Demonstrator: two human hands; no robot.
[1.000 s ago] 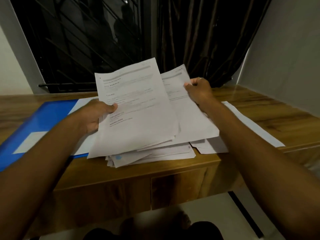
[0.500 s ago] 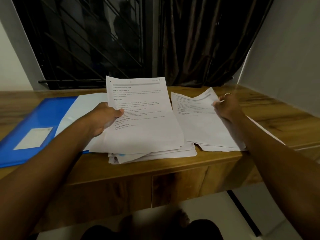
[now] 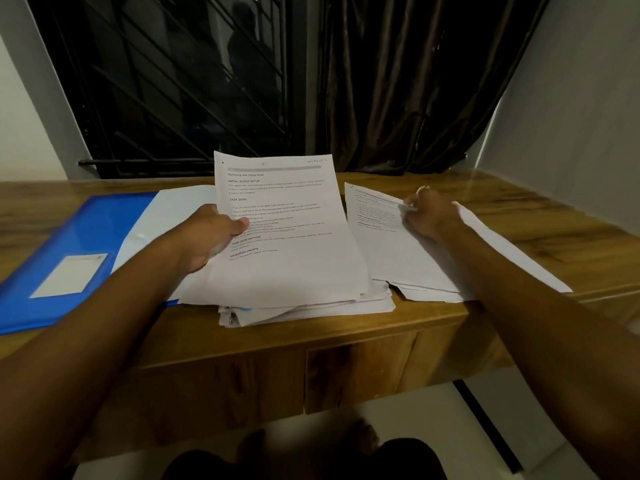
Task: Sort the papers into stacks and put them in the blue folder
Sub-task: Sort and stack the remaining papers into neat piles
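A loose pile of papers (image 3: 311, 311) lies at the front edge of the wooden desk (image 3: 156, 334). Above it the left hand (image 3: 207, 237) grips a bundle of printed sheets (image 3: 287, 237), thumb on the top page, with the far end tilted up. Just to the right a second stack (image 3: 398, 261) lies flat. The right hand (image 3: 433, 218) rests on it with its fingers curled at the top sheet's edge; I cannot tell if they pinch it. The blue folder (image 3: 86, 237) lies at the left, a white sheet (image 3: 173, 209) along its right side. Behind stand a barred window (image 3: 166, 91) and a dark curtain (image 3: 398, 81).
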